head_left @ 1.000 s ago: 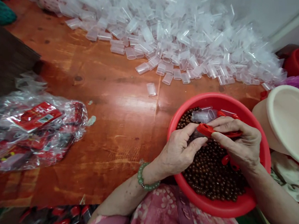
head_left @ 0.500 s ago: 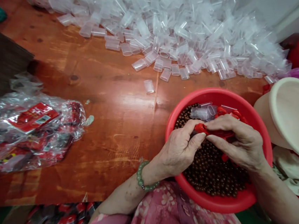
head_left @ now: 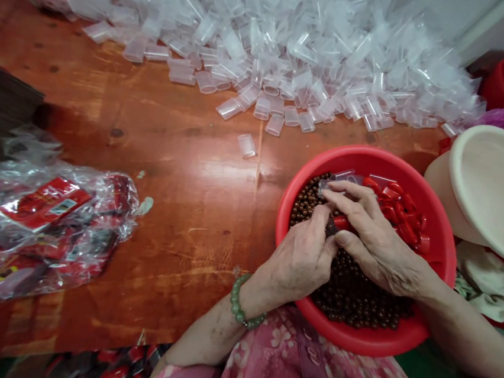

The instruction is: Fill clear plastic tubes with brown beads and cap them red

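Now a heap of red plastic pieces (head_left: 400, 213) shows at the right of the red basin (head_left: 360, 160), far more of it in view than a moment ago. Your left hand (head_left: 300, 255) and right hand (head_left: 373, 240) are together, fingers clamped on a small red piece (head_left: 340, 223), mostly hidden, at the basin's centre above the brown beads (head_left: 356, 301). Clear plastic tubes (head_left: 311, 58) lie heaped along the top of the frame.

Glossy red plastic basin (head_left: 356, 158), thin clear plastic tubes (head_left: 296, 89), shiny varnished wooden tabletop (head_left: 188, 177)
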The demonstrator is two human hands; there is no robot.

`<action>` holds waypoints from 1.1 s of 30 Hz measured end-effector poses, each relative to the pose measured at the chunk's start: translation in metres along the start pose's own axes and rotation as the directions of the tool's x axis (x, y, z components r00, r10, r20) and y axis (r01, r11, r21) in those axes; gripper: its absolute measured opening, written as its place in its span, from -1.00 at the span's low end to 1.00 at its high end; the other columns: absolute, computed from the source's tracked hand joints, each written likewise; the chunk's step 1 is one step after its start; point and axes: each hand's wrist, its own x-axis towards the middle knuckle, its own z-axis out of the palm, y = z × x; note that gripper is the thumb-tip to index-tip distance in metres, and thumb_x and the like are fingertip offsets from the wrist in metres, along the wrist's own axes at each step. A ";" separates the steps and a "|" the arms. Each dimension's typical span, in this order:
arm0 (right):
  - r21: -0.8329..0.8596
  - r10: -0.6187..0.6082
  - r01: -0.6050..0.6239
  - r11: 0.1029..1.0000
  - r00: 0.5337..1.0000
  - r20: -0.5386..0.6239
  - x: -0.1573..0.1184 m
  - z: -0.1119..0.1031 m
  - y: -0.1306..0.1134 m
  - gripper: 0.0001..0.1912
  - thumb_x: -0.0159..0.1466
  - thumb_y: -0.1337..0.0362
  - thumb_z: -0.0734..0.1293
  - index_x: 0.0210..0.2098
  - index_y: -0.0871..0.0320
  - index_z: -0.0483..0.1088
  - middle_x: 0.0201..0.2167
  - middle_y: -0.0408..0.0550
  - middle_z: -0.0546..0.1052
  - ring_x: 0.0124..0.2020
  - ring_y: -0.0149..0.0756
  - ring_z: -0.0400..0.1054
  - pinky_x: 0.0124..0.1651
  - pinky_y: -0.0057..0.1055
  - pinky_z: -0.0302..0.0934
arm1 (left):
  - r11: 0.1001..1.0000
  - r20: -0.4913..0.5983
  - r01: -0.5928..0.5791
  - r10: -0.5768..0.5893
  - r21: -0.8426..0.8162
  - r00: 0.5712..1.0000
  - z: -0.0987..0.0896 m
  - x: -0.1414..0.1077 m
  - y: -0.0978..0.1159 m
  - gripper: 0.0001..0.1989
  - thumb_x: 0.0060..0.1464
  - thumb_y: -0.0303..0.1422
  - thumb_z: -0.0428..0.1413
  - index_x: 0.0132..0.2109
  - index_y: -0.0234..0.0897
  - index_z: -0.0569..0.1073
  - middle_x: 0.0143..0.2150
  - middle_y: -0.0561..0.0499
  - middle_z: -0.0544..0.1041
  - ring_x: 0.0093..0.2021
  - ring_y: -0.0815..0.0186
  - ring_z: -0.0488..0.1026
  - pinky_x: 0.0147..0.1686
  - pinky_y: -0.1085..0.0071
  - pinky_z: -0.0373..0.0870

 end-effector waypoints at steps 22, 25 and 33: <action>0.409 0.362 -0.182 0.894 0.832 -0.421 -0.022 0.009 -0.008 -0.27 0.25 0.25 0.47 0.34 -0.04 0.16 0.05 0.06 0.54 -0.12 -0.23 0.53 -0.32 -0.44 0.44 | 0.889 -0.001 0.110 -0.123 -0.445 0.992 -0.012 0.008 0.007 -0.80 0.27 -0.31 0.03 -0.07 -0.31 0.46 -0.21 0.02 0.53 -0.22 0.33 0.44 -0.13 0.42 0.39; 0.454 0.430 -0.219 0.864 0.790 -0.437 -0.018 0.007 -0.010 -0.55 0.34 0.29 0.38 0.20 0.00 0.34 -0.01 0.02 0.60 -0.14 -0.24 0.56 -0.29 -0.43 0.47 | 0.885 0.000 0.120 -0.134 -0.451 0.991 -0.013 0.008 0.007 -0.79 0.28 -0.32 0.03 -0.06 -0.32 0.46 -0.26 0.04 0.50 -0.27 0.36 0.41 -0.19 0.44 0.37; 0.063 0.009 0.017 0.998 0.922 -0.386 -0.007 0.004 -0.002 -0.45 0.30 0.47 0.37 0.23 -0.06 0.40 -0.06 -0.02 0.62 -0.10 -0.17 0.55 -0.06 -0.22 0.51 | 0.917 -0.036 0.067 -0.088 -0.392 0.995 -0.010 0.007 0.005 -0.81 0.29 -0.37 0.01 0.00 -0.29 0.42 -0.12 -0.02 0.58 -0.11 0.29 0.51 -0.03 0.37 0.42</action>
